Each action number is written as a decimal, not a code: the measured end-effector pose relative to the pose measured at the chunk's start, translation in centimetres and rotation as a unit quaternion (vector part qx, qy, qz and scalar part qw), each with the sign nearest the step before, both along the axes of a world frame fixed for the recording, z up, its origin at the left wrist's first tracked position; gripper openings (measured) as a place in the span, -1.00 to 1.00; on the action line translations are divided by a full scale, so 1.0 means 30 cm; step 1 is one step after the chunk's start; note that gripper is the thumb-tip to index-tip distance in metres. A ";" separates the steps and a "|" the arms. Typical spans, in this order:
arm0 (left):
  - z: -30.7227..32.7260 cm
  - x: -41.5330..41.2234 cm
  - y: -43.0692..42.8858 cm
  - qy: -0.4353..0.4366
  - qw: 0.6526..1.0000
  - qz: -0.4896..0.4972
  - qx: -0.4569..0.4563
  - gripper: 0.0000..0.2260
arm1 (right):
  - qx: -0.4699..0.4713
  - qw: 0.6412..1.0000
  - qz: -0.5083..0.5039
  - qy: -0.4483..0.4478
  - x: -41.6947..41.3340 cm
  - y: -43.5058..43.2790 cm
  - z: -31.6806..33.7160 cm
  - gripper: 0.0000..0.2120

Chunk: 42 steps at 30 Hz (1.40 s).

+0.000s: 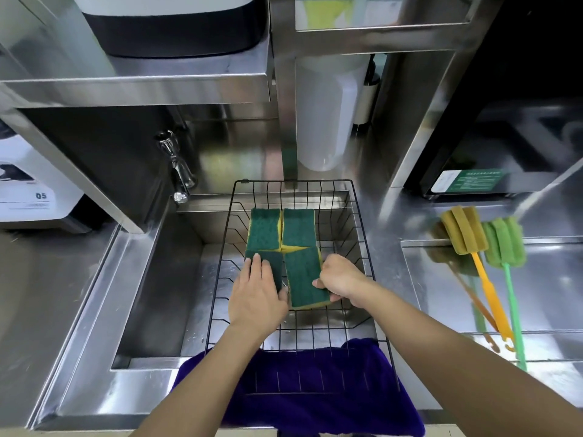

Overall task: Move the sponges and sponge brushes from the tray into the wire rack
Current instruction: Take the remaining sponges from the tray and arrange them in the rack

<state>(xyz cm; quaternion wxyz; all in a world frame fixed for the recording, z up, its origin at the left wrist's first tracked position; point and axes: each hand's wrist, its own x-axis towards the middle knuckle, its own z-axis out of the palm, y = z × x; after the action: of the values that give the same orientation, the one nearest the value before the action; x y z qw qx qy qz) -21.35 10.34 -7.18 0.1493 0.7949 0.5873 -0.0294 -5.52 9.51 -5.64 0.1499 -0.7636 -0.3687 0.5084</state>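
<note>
A black wire rack (364,238) sits over the sink. Inside it lie several green-topped yellow sponges: two at the far end (264,230) (299,228) and two nearer me. My left hand (257,294) presses flat on the near-left sponge (273,263), fingers spread over it. My right hand (339,279) grips the right edge of the near-right sponge (304,275), which is slightly tilted. On the steel tray (552,294) at the right lie two sponge brushes: a yellow-brown one with an orange handle (467,230) and a green one (504,242).
A purple cloth (303,386) hangs over the counter's front edge under the rack. A chrome tap (178,171) stands at the sink's back left. A white jug (328,115) stands behind the rack, a black appliance (504,121) at the back right.
</note>
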 end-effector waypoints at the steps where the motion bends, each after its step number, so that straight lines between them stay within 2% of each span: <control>1: 0.000 -0.005 0.004 -0.013 1.000 0.003 -0.002 -0.46 | -0.005 1.000 -0.010 0.017 0.001 0.003 -0.003 -0.81; 4: 0.007 -0.011 0.004 -0.047 0.999 0.003 -0.004 -0.53 | -0.019 0.996 -0.044 0.071 0.006 0.008 -0.008 -0.78; 8: -0.003 -0.014 -0.002 -0.010 1.000 -0.015 -0.012 -0.56 | -0.024 0.991 -0.069 0.115 0.003 0.010 0.005 -0.90; 11: -0.006 -0.015 0.003 -0.017 1.000 -0.009 -0.014 -0.57 | -0.019 0.983 -0.097 0.152 -0.016 0.011 0.012 -0.88; 19: -0.008 -0.017 -0.016 -0.003 1.000 -0.026 -0.005 -0.58 | 0.026 0.997 -0.045 0.052 -0.027 -0.016 -0.010 -0.74; 28: 0.003 -0.010 -0.016 0.025 0.998 -0.053 0.002 -0.59 | 0.055 0.997 0.034 -0.048 -0.032 -0.038 0.011 -0.72; 30: 0.012 -0.004 -0.013 0.022 0.998 -0.053 -0.001 -0.59 | 0.057 0.996 0.058 -0.046 -0.025 -0.044 0.023 -0.76; 32: 0.030 0.011 -0.010 0.016 0.999 -0.046 -0.003 -0.59 | 0.061 0.995 0.072 -0.030 -0.014 -0.049 0.038 -0.91; 33: 0.044 0.025 -0.009 0.006 0.999 -0.040 -0.002 -0.58 | 0.071 0.994 0.080 -0.031 -0.007 -0.049 0.052 -0.96; 37: 0.130 0.129 -0.010 -0.076 0.996 -0.038 0.011 -0.57 | 0.128 0.986 0.088 -0.067 0.047 -0.037 0.112 -0.78; 40: 0.195 0.236 -0.024 -0.170 0.984 -0.047 0.008 -0.56 | 0.165 0.984 0.031 -0.056 0.129 -0.054 0.154 -0.71; 42: 0.224 0.315 -0.041 -0.231 0.972 -0.048 -0.015 -0.58 | 0.196 0.977 -0.016 -0.080 0.205 -0.087 0.179 -0.73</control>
<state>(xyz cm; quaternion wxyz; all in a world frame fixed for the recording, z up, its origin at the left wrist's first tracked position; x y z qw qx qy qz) -11.89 9.13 -0.44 0.2915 0.8051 0.4976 0.1385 0.63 6.91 -0.29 0.2749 -0.7631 -0.4603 0.3610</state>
